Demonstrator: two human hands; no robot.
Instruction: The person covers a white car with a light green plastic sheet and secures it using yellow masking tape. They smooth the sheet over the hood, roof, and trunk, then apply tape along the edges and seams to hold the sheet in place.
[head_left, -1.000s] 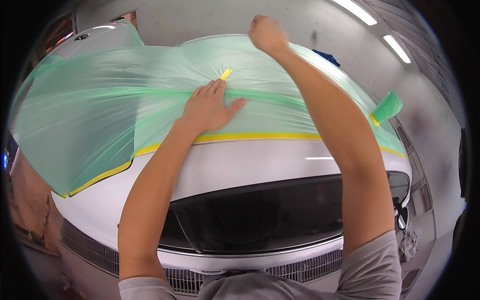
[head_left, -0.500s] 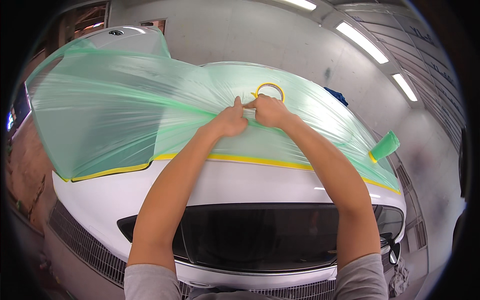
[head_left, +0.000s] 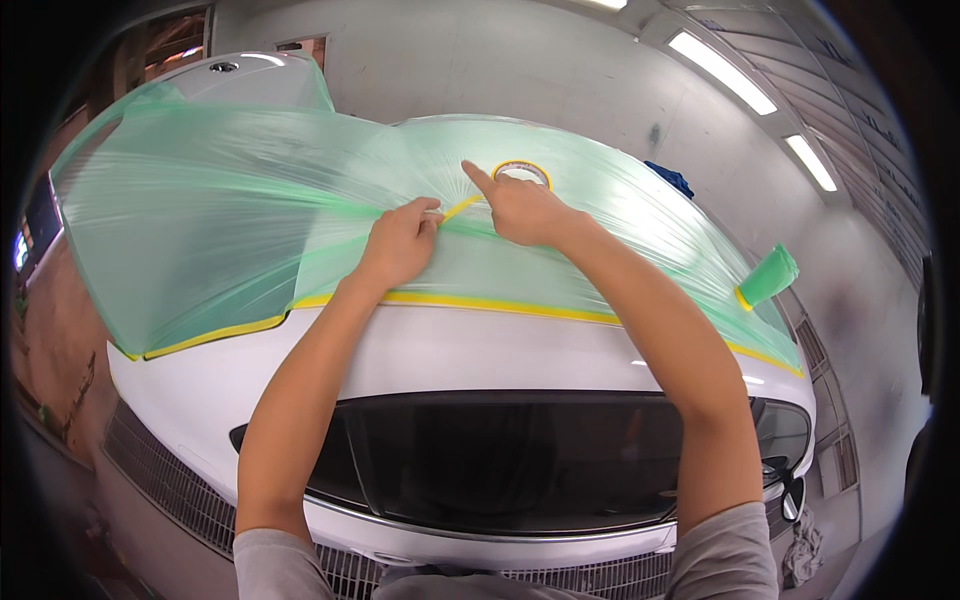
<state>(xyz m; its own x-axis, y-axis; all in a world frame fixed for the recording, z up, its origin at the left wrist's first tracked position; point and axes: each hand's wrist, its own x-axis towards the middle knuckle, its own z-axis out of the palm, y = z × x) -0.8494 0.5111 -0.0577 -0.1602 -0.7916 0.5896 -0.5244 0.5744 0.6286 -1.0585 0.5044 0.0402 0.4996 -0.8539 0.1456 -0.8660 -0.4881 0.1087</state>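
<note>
Green translucent masking film (head_left: 230,210) covers the roof and rear glass of a white car (head_left: 480,350), gathered in creases toward my hands. My right hand (head_left: 525,208) grips a roll of yellow masking tape (head_left: 523,164), its index finger stretched out to the far left. A short yellow strip (head_left: 462,207) runs from the roll to my left hand (head_left: 402,238). The left fingers pinch the strip's end close above the film. Along the film's near edge, a yellow tape line (head_left: 520,308) holds it to the car body.
A rolled-up green film bundle with yellow tape (head_left: 770,277) stands at the roof's right. Dark blue cloth (head_left: 668,180) lies at the far side. Below are the car's dark side windows (head_left: 500,460), a mirror (head_left: 792,498) and floor grating (head_left: 165,480). A pale wall (head_left: 480,60) rises behind.
My hands have moved apart, the left one toward the left and nearer me. A length of yellow tape now shows stretched between them.
</note>
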